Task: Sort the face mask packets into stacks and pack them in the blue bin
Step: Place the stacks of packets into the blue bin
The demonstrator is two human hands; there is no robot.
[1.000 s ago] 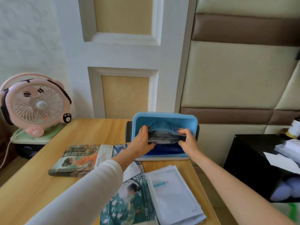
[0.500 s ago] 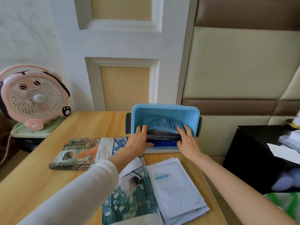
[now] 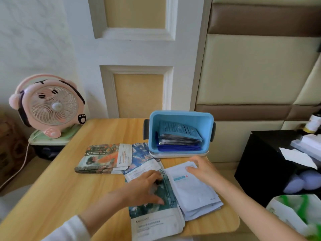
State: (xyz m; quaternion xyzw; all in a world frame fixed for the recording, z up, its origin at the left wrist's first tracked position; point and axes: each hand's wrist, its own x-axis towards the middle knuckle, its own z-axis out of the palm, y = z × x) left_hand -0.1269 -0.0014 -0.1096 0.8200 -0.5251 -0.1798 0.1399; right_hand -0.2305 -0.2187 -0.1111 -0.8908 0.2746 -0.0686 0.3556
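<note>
The blue bin (image 3: 180, 115) stands at the table's far edge with a stack of dark and blue packets (image 3: 178, 136) leaning inside it. In front of it lies a white packet stack (image 3: 194, 190). My right hand (image 3: 202, 168) rests on its far end with fingers spread. Beside it is a teal illustrated packet stack (image 3: 156, 213); my left hand (image 3: 145, 186) lies flat across its upper part. An orange-and-green illustrated stack (image 3: 104, 158) sits to the left, and blue-patterned packets (image 3: 140, 153) lie between it and the bin.
A pink desk fan (image 3: 48, 106) stands on a green-lidded box off the table's left corner, its cord hanging down. A black cabinet (image 3: 271, 164) with white boxes is on the right. A green-and-white bag (image 3: 298, 213) is at the lower right. The wooden table (image 3: 60, 188) ends just right of the white stack.
Both hands have let go of the dark packet stack, which now stays in the bin. They have drawn back to the near stacks on the table.
</note>
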